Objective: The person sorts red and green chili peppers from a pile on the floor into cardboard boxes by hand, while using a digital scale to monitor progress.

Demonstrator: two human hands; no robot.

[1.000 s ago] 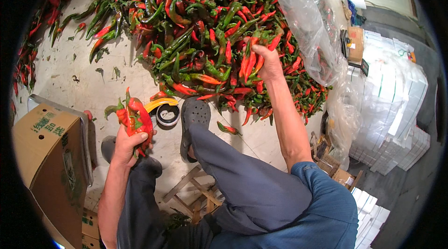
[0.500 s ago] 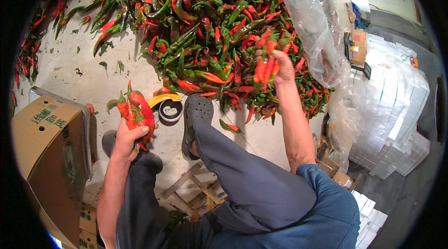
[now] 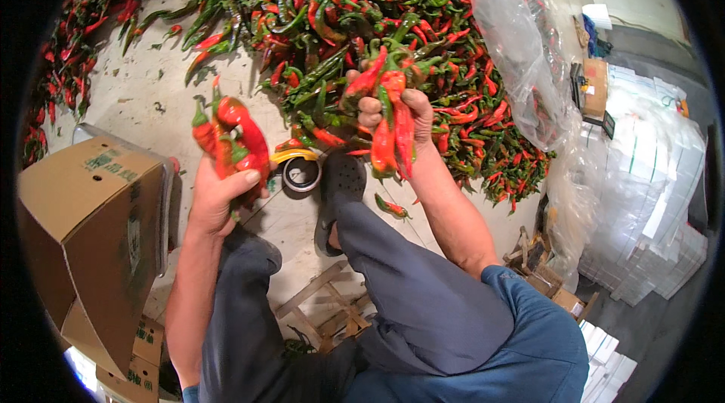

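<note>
In my left hand I grip a bunch of red chili peppers, their tips and a green stem pointing up. My right hand is closed around another bunch of red peppers, held with several hanging down past the fingers. The two hands are apart, the right one in front of a large heap of red and green peppers. A single loose pepper lies on the pale floor beside my right forearm.
An open cardboard box stands at my left against a metal-rimmed tray. Rolls of tape lie by my shoe. Clear plastic sheeting edges the heap. Wrapped white boxes are stacked at right, and a wooden stool shows under my legs.
My right hand has moved left and nearer to me with its peppers, away from the heap's right side. The left hand's bunch stays gripped, and the whole view has shifted slightly.
</note>
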